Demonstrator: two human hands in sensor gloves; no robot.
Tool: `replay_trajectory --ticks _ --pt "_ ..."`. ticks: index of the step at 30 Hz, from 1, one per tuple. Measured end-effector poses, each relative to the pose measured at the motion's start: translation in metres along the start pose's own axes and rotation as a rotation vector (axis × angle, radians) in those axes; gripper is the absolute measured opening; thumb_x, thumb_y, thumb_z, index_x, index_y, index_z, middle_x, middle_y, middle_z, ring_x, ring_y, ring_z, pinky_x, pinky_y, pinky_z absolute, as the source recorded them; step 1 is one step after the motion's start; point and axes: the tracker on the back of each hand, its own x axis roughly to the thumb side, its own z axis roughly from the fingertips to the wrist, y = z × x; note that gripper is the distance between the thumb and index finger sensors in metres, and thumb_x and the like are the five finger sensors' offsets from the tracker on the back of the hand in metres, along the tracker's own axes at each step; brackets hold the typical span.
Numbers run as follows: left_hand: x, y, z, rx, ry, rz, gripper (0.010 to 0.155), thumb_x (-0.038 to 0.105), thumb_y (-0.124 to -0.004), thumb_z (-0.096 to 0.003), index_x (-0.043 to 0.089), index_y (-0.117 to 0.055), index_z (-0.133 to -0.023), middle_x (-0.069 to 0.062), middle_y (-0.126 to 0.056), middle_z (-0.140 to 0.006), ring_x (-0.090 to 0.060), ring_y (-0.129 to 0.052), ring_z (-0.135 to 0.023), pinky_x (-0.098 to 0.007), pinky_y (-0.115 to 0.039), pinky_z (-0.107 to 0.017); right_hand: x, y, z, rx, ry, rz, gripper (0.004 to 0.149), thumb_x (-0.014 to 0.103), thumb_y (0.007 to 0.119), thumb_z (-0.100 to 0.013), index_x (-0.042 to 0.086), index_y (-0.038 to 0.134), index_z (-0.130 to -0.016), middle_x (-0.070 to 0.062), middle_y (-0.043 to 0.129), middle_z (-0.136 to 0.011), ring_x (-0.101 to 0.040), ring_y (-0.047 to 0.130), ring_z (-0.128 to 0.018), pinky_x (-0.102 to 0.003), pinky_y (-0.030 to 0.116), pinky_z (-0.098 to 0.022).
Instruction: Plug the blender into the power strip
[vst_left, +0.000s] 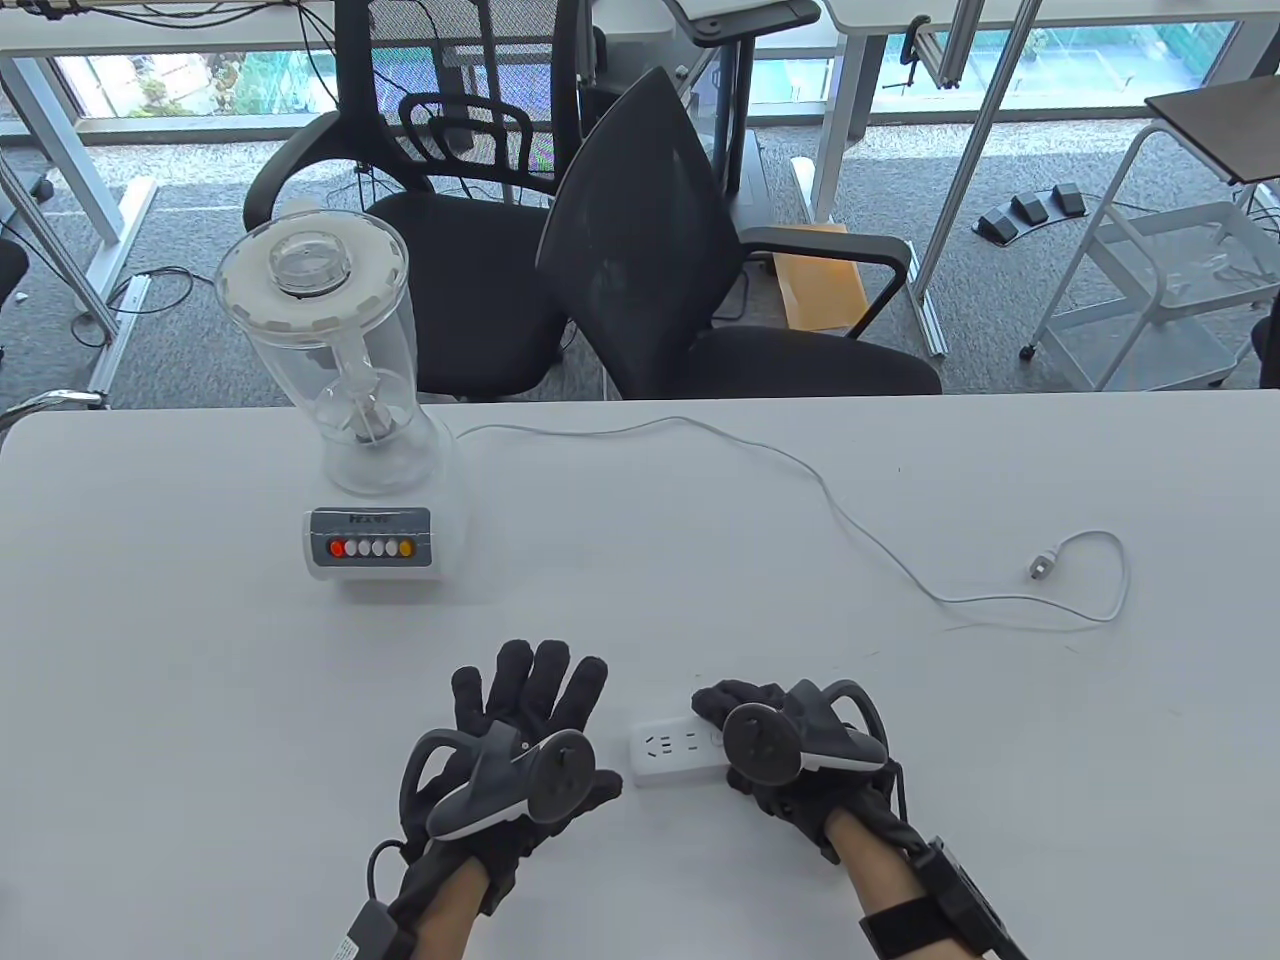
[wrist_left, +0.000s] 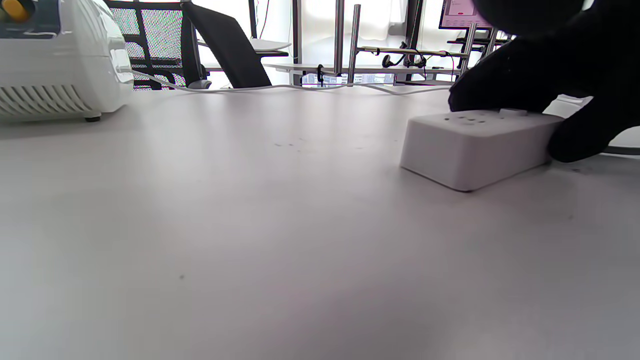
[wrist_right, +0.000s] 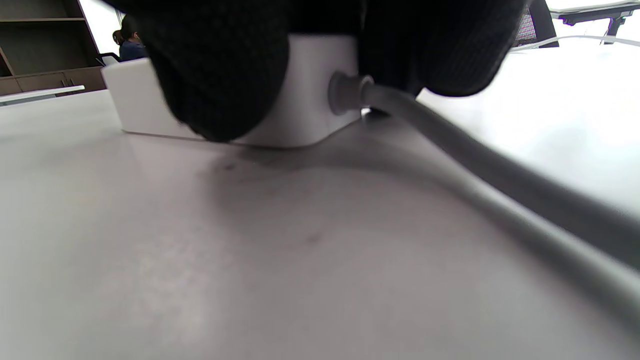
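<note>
White blender (vst_left: 350, 420), strip (vst_left: 672, 752), plug (vst_left: 1041, 567)

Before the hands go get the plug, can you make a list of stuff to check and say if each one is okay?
1. Power strip held steady: ok. The right hand grips its far end; both wrist views show fingers on it.
2. Sockets uncovered: ok. The open end of the strip shows free holes.
3. Plug easy to reach: ok. It lies loose on the table, off to the right.
4. Blender cord untangled: ok. One loose loop near the plug, no knots.
5. Left hand free: ok. It lies flat, holding nothing.
6. Blender switched off: cannot tell.
</note>
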Motion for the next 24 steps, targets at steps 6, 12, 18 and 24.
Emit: replay_trajectory --ticks 6,12,18,24 --pt "0.0003 0.0001 0.0002 -0.001 -0.001 -0.003 0.100 0.072 -0.059 -0.0437 0.028 0.001 -0.111 -0.019 -0.015 -0.125 -0.055 -0.018 -0.115 -0.081 -0.027 -0.072 0.0023 0.0005 -0.0004 0.014 -0.010 0.019 0.084 0.027 0.089 -0.038 0.016 0.046 -0.110 -0.015 0.057 -0.112 -0.043 0.076 -0.091 -0.060 0.069 -0.061" --pt "0.0009 -0.0001 0.0002 -0.006 -0.002 -0.004 0.100 0.072 -0.059 -0.0438 0.028 0.001 -0.111 -0.019 -0.015 -0.125 -0.055 -0.019 -0.114 -0.081 -0.027 -0.072 0.0030 0.0018 -0.0007 0.025 -0.012 0.017 0.084 0.028 0.089 -0.039 0.017 0.045 -0.110 -0.016 0.058 -0.111 -0.042 0.075 -0.092 -0.060 0.069 -0.061" --pt "0.0000 0.0002 0.0004 -0.009 0.003 -0.004 0.100 0.072 -0.059 -0.0437 0.028 0.001 -0.111 -0.020 -0.015 -0.125 -0.055 -0.019 -0.114 -0.081 -0.027 -0.072 0.0054 0.0029 0.0005 0.062 -0.021 0.043 0.089 0.029 0.089 -0.040 0.024 0.036 -0.110 -0.020 0.043 -0.116 -0.046 0.069 -0.097 -0.064 0.066 -0.061" --pt "-0.0019 0.0008 0.0007 -0.014 0.010 0.001 0.100 0.072 -0.059 -0.0439 0.027 0.000 -0.111 -0.020 -0.015 -0.125 -0.055 -0.019 -0.114 -0.081 -0.027 -0.071 0.0020 -0.0041 0.0025 0.042 -0.021 -0.035 0.096 0.044 0.087 -0.039 0.021 0.029 -0.112 -0.025 0.033 -0.117 -0.053 0.059 -0.099 -0.067 0.062 -0.061"
